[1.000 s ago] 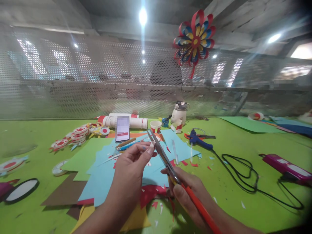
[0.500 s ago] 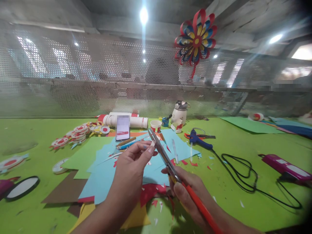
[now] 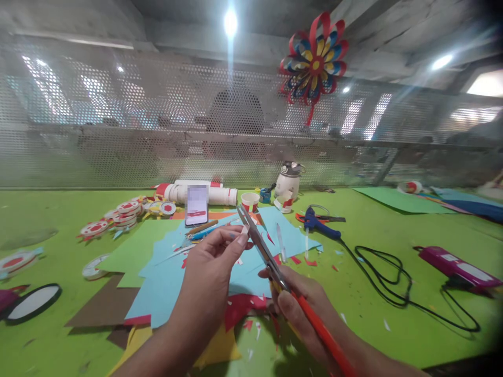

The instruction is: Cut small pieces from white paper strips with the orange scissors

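Head view: right hand (image 3: 302, 309) grips scissors (image 3: 261, 248); left hand (image 3: 214, 262) pinches paper scrap (image 3: 244, 231); no legible writing.

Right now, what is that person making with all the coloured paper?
A person is cutting paper at a green table. The right hand holds red-handled scissors, blades up and nearly together. The left hand pinches a tiny white paper scrap against the blades. Blue paper sheets and red snippets lie underneath. A blue glue gun rests to the right, and a paper flower hangs above. What it will become, I can't tell.
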A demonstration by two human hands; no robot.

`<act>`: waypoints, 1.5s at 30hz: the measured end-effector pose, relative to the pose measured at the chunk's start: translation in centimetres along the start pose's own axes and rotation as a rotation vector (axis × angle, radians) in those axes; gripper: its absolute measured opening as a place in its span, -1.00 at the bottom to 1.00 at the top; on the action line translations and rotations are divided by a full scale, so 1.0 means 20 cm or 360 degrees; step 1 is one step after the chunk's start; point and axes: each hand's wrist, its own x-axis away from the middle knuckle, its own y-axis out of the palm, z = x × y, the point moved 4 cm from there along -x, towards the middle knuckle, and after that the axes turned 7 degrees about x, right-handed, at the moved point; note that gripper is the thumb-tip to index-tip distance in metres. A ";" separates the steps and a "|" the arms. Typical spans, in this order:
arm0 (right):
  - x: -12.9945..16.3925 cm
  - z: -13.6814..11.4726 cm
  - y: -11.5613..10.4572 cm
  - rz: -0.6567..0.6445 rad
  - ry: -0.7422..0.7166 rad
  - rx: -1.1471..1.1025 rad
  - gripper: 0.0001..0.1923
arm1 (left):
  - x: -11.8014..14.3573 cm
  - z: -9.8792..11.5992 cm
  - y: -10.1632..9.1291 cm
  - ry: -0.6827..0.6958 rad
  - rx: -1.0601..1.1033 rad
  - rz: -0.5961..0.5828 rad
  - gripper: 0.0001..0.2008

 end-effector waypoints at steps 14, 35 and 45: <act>-0.01 0.04 0.01 0.0085 0.0071 -0.0227 -0.46 | 0.00 0.00 -0.01 -0.0047 -0.0060 0.0010 -0.86; 0.00 0.00 -0.12 -0.0003 -0.0028 -0.0172 -0.70 | 0.07 -0.14 0.07 -0.0739 -0.0615 -0.1013 -0.87; 0.00 0.02 -0.10 0.0316 0.0005 -0.0167 -0.69 | 0.06 -0.15 0.08 -0.0683 -0.0220 -0.0731 -0.80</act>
